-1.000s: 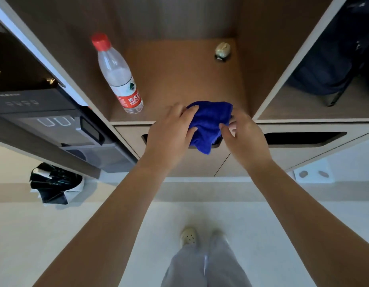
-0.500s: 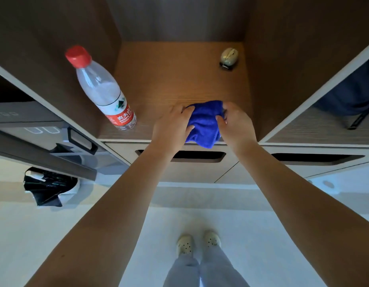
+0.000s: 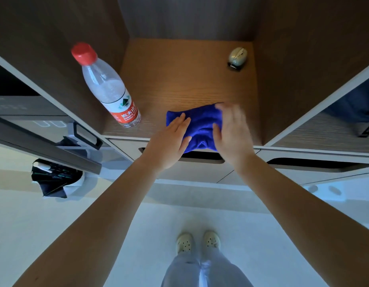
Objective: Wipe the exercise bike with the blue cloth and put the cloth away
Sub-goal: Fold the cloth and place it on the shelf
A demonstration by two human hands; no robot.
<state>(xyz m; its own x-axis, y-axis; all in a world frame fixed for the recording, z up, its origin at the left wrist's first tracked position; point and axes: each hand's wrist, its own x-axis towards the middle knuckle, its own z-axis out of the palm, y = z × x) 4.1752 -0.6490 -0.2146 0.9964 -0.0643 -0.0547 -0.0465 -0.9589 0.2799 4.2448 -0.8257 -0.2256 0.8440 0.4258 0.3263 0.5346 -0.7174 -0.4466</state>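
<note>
Blue cloth (image 3: pixel 200 125) lies right of the bottle (image 3: pixel 111 90).
My left hand (image 3: pixel 171 139) and right hand (image 3: pixel 231 133) press its ends, fingers straight, likely flattening it for storage.

Place: a locker room, probably at a gym.
Lockers: wooden compartments (image 3: pixel 189 79) side by side, one door (image 3: pixel 45 129) swung open.
Contents: water bottle (image 3: pixel 109 88); dark bag (image 3: pixel 353 104) next door.
</note>
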